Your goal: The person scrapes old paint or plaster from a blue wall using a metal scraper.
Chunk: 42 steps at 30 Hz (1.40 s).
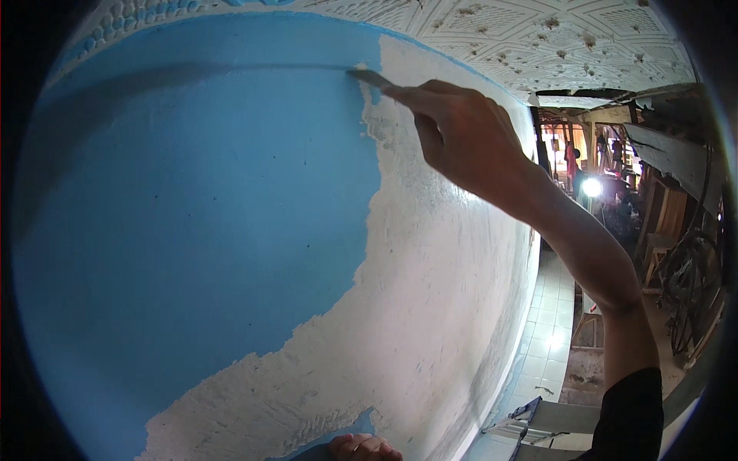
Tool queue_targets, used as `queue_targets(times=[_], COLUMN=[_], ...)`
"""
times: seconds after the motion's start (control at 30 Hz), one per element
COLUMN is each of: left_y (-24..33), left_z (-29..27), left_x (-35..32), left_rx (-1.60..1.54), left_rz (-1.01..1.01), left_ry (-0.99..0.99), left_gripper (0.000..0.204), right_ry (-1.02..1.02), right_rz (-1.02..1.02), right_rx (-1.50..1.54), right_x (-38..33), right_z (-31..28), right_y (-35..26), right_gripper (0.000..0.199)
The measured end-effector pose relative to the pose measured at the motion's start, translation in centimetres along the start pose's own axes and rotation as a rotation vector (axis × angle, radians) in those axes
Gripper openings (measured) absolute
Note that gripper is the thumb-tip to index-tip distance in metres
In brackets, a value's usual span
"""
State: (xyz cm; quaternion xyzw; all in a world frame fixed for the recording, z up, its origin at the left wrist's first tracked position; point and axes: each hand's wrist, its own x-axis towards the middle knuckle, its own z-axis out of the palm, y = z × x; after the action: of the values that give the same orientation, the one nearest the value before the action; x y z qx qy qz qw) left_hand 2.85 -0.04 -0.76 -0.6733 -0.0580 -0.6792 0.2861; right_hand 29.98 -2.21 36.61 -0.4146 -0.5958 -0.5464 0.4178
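My right hand [461, 134] is raised high against a wall and grips a flat metal scraper blade [371, 77] whose tip presses on the wall near the top. The wall is blue [200, 230] on the left and covered with rough white plaster [438, 307] on the right; the blade sits where the two meet. My left hand [363, 446] shows only as knuckles at the bottom edge, fingers curled, close to the wall; whether it holds anything is hidden.
A patterned white ceiling [538, 38] runs overhead. To the right a tiled floor [550, 323] lies far below, with a ladder top [530, 422] beneath me, wooden planks and frames [669, 154], a bicycle wheel [692, 284] and a bright lamp [592, 187].
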Motion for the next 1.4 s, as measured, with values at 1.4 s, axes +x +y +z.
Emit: queue_targets(times=[1.4], left_y=[-0.6], left_z=[0.3], left_x=[1.0], left_rx=[-0.078], left_rz=[0.059], left_ry=[0.072], left_gripper=[0.035], right_ry=[-0.025], right_rz=[0.003], right_rx=[-0.017], right_x=[1.7], right_z=[-0.2], right_y=[0.9], right_gripper=[0.035])
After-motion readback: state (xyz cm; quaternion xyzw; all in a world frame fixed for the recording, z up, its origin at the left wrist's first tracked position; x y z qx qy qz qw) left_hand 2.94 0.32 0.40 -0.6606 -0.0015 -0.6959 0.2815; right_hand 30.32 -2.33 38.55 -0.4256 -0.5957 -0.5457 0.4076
